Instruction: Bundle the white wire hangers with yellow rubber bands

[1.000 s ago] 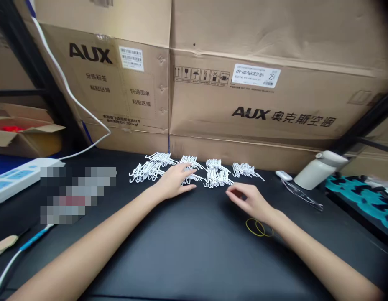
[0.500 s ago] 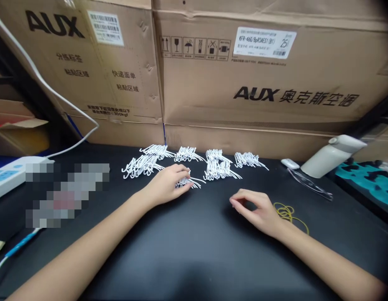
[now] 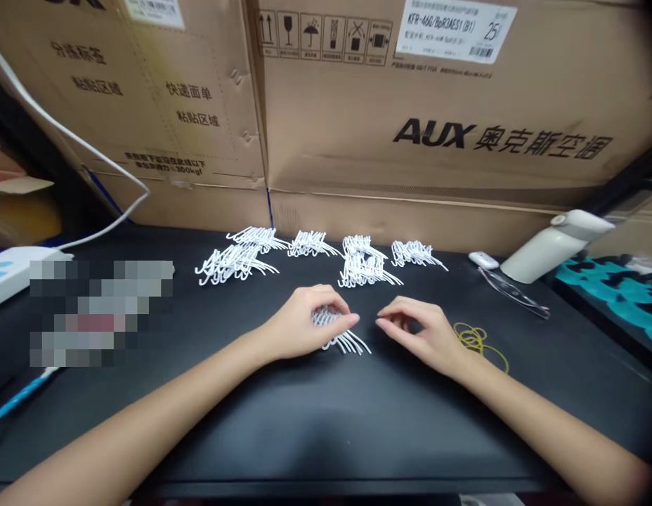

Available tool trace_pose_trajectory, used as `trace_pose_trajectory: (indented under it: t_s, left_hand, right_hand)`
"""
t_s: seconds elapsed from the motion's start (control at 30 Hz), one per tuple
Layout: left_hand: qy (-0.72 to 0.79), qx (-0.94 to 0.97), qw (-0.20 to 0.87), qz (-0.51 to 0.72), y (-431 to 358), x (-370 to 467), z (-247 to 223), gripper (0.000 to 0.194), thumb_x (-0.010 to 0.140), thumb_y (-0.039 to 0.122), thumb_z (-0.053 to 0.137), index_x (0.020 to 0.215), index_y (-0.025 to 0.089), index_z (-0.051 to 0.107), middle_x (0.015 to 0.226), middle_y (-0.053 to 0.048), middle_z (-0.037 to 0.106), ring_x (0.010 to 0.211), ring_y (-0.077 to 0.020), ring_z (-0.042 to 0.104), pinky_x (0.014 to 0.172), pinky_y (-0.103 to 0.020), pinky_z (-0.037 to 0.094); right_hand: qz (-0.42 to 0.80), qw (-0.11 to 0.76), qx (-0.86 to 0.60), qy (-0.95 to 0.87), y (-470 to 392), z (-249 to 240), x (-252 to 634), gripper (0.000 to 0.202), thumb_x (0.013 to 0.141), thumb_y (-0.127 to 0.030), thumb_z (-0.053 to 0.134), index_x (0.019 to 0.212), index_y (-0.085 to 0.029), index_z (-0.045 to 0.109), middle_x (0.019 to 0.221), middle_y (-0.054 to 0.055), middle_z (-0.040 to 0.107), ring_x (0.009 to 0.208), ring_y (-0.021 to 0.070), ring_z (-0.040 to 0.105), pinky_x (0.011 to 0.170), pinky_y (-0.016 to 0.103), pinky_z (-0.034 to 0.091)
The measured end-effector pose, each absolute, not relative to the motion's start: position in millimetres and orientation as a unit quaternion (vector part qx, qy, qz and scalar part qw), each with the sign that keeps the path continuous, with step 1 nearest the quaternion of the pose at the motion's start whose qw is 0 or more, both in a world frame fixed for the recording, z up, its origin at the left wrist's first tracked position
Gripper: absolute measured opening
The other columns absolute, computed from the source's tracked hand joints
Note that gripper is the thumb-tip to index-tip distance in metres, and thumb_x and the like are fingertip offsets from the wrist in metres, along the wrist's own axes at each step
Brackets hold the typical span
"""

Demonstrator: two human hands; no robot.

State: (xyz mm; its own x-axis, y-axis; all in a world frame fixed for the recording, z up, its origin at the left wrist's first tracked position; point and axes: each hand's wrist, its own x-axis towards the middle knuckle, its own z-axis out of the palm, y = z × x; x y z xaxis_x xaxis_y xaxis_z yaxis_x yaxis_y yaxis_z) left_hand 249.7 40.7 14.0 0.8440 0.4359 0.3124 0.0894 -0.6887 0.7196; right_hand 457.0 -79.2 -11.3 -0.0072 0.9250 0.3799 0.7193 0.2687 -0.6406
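My left hand [image 3: 315,323] is closed around a small bundle of white hooks [image 3: 341,333], whose straight ends stick out to the right below the thumb. Just to the right, my right hand [image 3: 421,330] curls with its thumb and fingertips close together; whether something tiny is between them cannot be made out. Behind the hands, several more bundles of white hooks [image 3: 365,269] lie on the black table [image 3: 326,429], two groups of them overlapping. Yellow rubber bands [image 3: 476,339] lie in a loose heap beside my right wrist.
Large cardboard boxes [image 3: 331,133] stand along the back. At the right are a white bottle [image 3: 547,253] on its side, a small white case [image 3: 483,260], glasses [image 3: 516,293] and a teal-and-black item [image 3: 610,295]. A power strip [image 3: 15,270] and cable are at the left.
My left hand has moved toward me and to the right with the hook bundle, away from the other bundles. My right hand stays near its place, and the view has tilted down slightly.
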Motion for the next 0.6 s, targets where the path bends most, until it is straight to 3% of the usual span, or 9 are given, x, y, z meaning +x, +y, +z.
trace_pose_trajectory:
  t_s: [0.17,0.3,0.6]
  left_hand:
    - [0.1,0.907,0.345,0.221,36,250,12,0.017,0.087,0.026,0.052,0.088,0.016,0.065,0.087,-0.005,0.065,0.085,-0.0162,0.057,0.081,-0.029,0.044]
    - [0.089,0.921,0.317,0.209,42,248,11,0.016,0.083,0.015,0.05,0.092,0.017,0.064,0.091,-0.005,0.064,0.088,-0.0164,0.055,0.083,-0.029,0.043]
    - [0.107,0.961,0.181,0.178,47,245,15,0.013,0.081,0.019,0.05,0.078,0.016,0.062,0.086,-0.005,0.061,0.083,-0.0181,0.053,0.08,-0.033,0.041]
  right_hand:
    - [0.182,0.313,-0.585,-0.726,-81,-9,438,0.014,0.088,-0.027,0.056,0.095,-0.019,0.065,0.079,0.002,0.057,0.061,0.0108,0.049,0.057,0.025,0.041]
    - [0.18,0.279,-0.606,-0.723,-79,-9,431,0.012,0.089,-0.021,0.052,0.085,-0.019,0.062,0.078,0.001,0.054,0.059,0.0097,0.045,0.057,0.024,0.038]
    - [0.169,0.22,-0.614,-0.739,-77,-3,463,0.013,0.093,-0.022,0.044,0.087,-0.018,0.055,0.085,0.003,0.055,0.063,0.0108,0.048,0.06,0.025,0.041]
